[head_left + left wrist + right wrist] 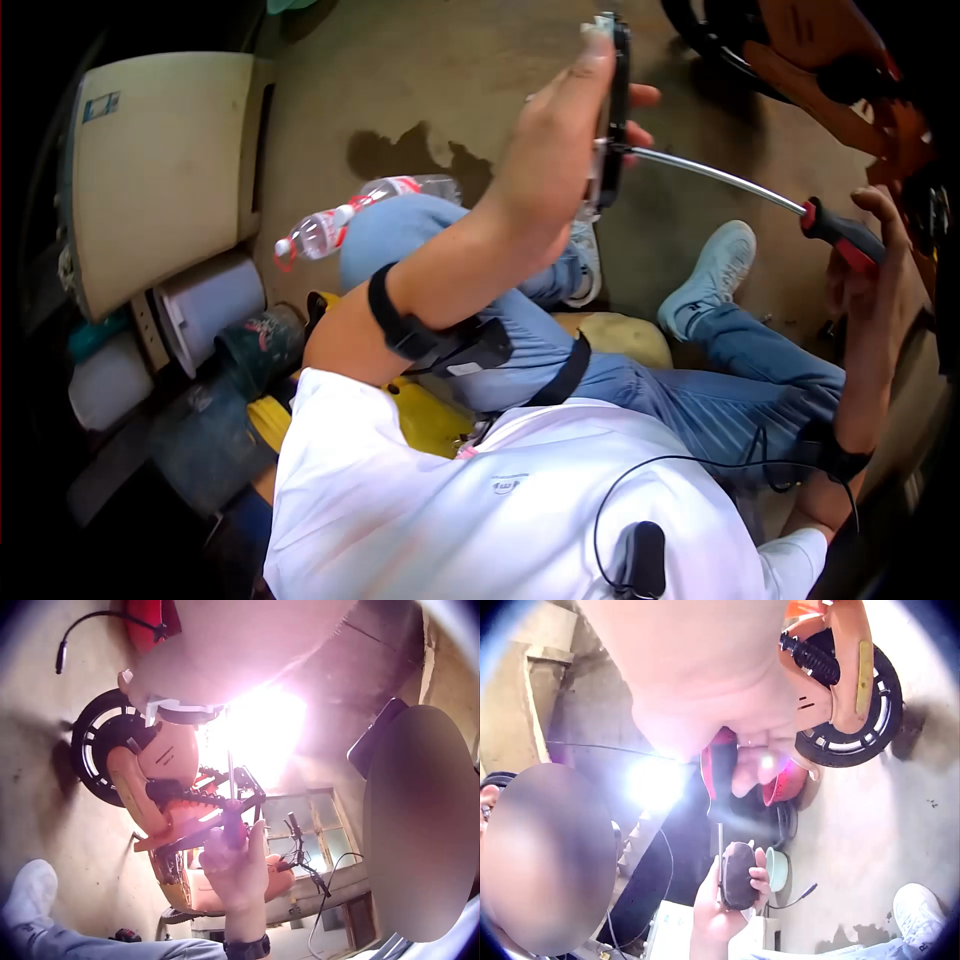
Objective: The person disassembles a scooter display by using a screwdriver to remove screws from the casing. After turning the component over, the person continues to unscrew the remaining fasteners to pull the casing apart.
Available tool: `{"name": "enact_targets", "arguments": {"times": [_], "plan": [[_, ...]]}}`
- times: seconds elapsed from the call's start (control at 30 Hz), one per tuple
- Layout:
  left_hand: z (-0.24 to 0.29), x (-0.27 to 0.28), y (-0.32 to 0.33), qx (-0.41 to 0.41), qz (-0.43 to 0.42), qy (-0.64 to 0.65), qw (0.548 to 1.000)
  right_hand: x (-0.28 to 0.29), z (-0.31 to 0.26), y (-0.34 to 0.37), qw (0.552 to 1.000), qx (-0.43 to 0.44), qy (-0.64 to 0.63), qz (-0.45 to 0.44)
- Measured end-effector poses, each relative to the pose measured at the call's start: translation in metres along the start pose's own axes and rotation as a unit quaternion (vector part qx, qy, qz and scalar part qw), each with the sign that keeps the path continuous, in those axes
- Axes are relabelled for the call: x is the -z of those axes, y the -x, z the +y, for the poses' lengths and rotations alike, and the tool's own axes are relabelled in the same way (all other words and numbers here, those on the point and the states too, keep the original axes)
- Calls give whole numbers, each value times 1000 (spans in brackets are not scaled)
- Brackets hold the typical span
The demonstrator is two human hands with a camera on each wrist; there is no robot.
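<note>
In the head view, my left hand grips a black oval part, seen there edge-on with a lighter side toward the wrist. From the right wrist view, the part shows a dark rounded face, with the left fingers wrapped over its edge. My right hand holds a screwdriver by its red and black handle. Its long metal shaft points left, the tip end meeting the black part. The right hand also shows in the left wrist view, fingers around the handle.
An orange scooter with a black wheel stands close beyond the right hand. Plastic bottles lie by the knee. A cream cabinet, a white bin and a dark bucket stand to the left. A wet patch marks the floor.
</note>
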State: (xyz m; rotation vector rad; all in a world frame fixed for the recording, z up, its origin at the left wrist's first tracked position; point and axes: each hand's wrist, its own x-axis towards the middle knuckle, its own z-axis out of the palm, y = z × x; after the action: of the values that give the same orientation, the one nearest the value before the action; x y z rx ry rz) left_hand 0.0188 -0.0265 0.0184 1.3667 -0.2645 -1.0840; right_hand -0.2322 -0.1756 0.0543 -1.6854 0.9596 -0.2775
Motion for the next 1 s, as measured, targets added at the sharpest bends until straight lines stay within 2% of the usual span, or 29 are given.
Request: {"name": "enact_targets", "arguments": {"times": [0.03, 0.1, 0.17, 0.27, 0.3, 0.33, 0.4, 0.47, 0.53, 0.6, 0.63, 0.73, 0.77, 0.87, 0.9, 1.0], "plan": [[-1, 1, 0, 0, 10, -5, 1000, -3, 9, -3, 995, 23, -101, -5], [-1, 4, -1, 17, -25, 32, 999, -14, 5, 0, 995, 59, -79, 3], [-2, 6, -1, 12, -26, 26, 999, -14, 5, 1, 994, 95, -53, 20], [-1, 5, 1, 14, -16, 18, 1000, 4, 18, -1, 999, 28, -23, 15], [0, 3, 1, 17, -4, 15, 1000, 0, 13, 1, 997, 10, -12, 73], [3, -1, 0, 18, 4, 14, 1000, 6, 12, 2, 998, 1, -53, 39], [7, -2, 4, 12, -7, -1, 1000, 12, -5, 8, 993, -79, -77, 39], [5, 2, 3, 40, -9, -15, 999, -9, 2, 3, 986, 48, -158, 21], [5, 0, 3, 5, -18, -7, 1000, -9, -8, 3, 985, 53, -162, 25], [8, 1, 5, 34, -11, -14, 999, -6, -10, 4, 985, 73, -157, -21], [10, 0, 6, 40, -12, -15, 999, -8, -4, 3, 984, 91, -153, 2], [10, 0, 7, 36, -17, -33, 999, 1, 6, 3, 990, 41, -131, 23], [10, 0, 7, 36, -19, -34, 999, 5, 7, 3, 988, 44, -146, -23], [9, 0, 7, 26, -29, -38, 999, 5, -1, 0, 981, 29, -184, -62], [9, 0, 7, 22, -25, -36, 999, -5, -2, 1, 989, 46, -141, -1], [9, -2, 5, 9, -21, -37, 999, -14, -11, 1, 983, 54, -171, 42]]}}
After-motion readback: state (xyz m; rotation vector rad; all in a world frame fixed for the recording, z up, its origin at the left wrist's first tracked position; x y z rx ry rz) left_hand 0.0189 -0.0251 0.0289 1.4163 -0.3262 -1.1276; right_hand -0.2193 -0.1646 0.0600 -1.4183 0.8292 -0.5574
